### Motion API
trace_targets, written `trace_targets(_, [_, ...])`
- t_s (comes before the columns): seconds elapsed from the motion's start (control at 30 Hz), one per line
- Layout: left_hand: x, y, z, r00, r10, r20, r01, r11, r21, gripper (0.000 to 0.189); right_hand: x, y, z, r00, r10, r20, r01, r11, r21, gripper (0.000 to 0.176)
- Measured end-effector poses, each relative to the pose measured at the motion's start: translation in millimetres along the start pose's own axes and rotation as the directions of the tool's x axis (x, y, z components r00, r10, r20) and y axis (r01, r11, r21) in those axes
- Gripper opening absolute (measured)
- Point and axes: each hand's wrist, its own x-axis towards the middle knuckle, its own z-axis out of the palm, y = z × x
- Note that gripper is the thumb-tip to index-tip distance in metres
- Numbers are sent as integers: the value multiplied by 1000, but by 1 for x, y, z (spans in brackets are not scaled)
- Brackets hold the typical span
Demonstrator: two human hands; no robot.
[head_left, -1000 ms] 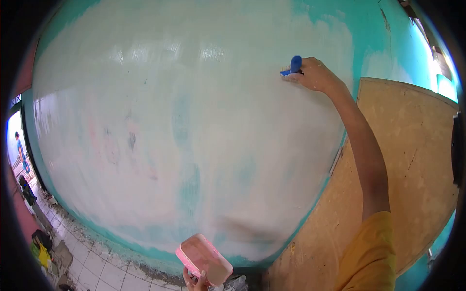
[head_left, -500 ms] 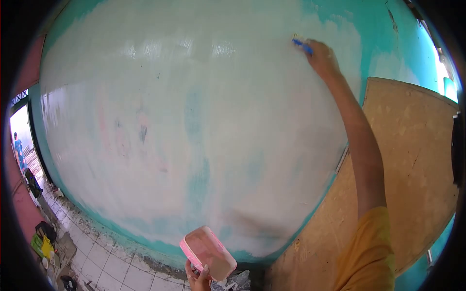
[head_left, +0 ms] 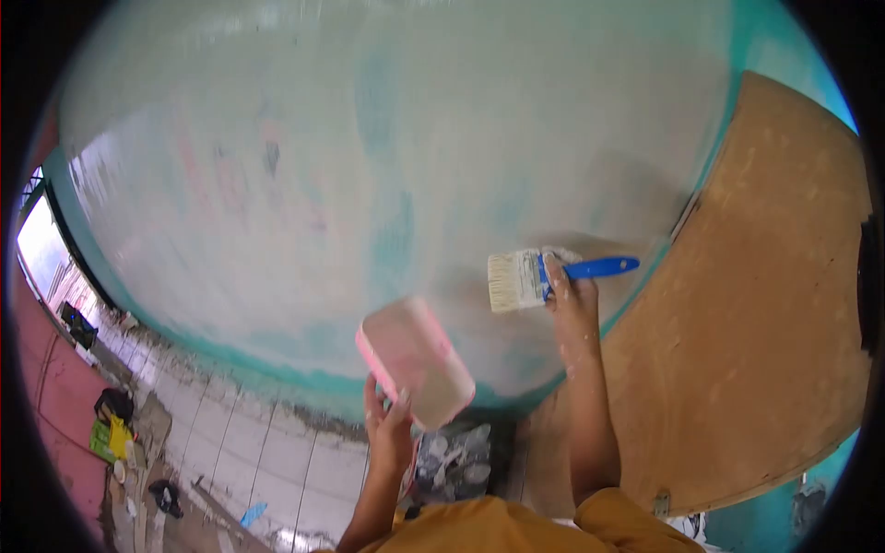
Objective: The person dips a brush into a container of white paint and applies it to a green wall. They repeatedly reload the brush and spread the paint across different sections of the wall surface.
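My right hand grips a wide paintbrush near its ferrule; the blue handle points right and the pale bristles face left. My left hand holds a pink rectangular tub by its lower left side, tilted so its inside shows. A thin pale coating covers the inside of the tub. Both hands are in front of the wall, which is coated whitish over turquoise, with turquoise showing in patches and along the bottom edge. Pale specks dot my right hand and wrist.
A brown wooden panel leans at the right. White floor tiles run along the wall's foot, with debris, a yellow bag and a black bag at the left. A bright doorway opens at far left.
My right hand has come down from high on the wall with the paintbrush, now close to the tub. The tub has risen slightly in view, and the view has tilted downward.
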Motion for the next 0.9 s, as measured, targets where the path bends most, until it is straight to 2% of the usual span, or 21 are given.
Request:
trace_targets(0.03, [1,3,-1,1000,9,25,-9,1000,24,83,-24,13,5,980,191,-64,-168,950,262,30])
trace_targets(0.07, [1,2,-4,999,11,30,-13,999,50,83,-50,26,9,969,236,-66,-212,942,260,30])
trace_targets(0.13, [6,2,-11,1000,-14,-2,14,997,82,83,-90,39,19,915,393,-93,-285,793,539,28])
trace_targets(0.2, [12,4,-16,996,40,83,-45,997,57,84,-120,39,26,899,433,-67,-324,760,564,25])
trace_targets(0.27, [17,10,-15,996,27,85,-34,996,81,85,-140,35,37,891,452,-43,-340,726,598,23])
trace_targets(0.33, [22,12,-19,993,7,118,-18,996,91,87,-155,32,43,925,378,-51,-307,817,487,21])
trace_targets(0.37, [23,13,-24,994,-6,106,-5,995,101,87,-163,38,43,917,396,-53,-321,810,490,21])
trace_targets(0.4, [24,18,-27,990,9,140,-22,995,96,87,-170,41,43,953,301,-25,-283,921,268,20])
trace_targets(0.43, [24,23,-31,984,23,177,-40,995,89,87,-176,44,45,977,211,30,-212,977,35,20])
trace_targets(0.47, [24,31,-34,978,25,206,-40,997,69,89,-178,46,50,989,146,28,-145,989,-41,20])
trace_targets(0.6, [28,36,-51,975,3,223,-36,989,142,90,-185,54,64,976,205,75,-196,974,-113,22])
trace_targets(0.67, [32,32,-57,964,32,263,-76,984,161,92,-187,62,70,977,175,121,-146,965,-219,21])
trace_targets(0.77, [27,47,-63,961,10,277,-58,984,166,94,-193,53,90,982,145,123,-103,949,-297,17])
trace_targets(0.9, [34,44,-78,943,12,333,-83,977,198,95,-200,65,103,969,220,113,-168,919,-356,20])
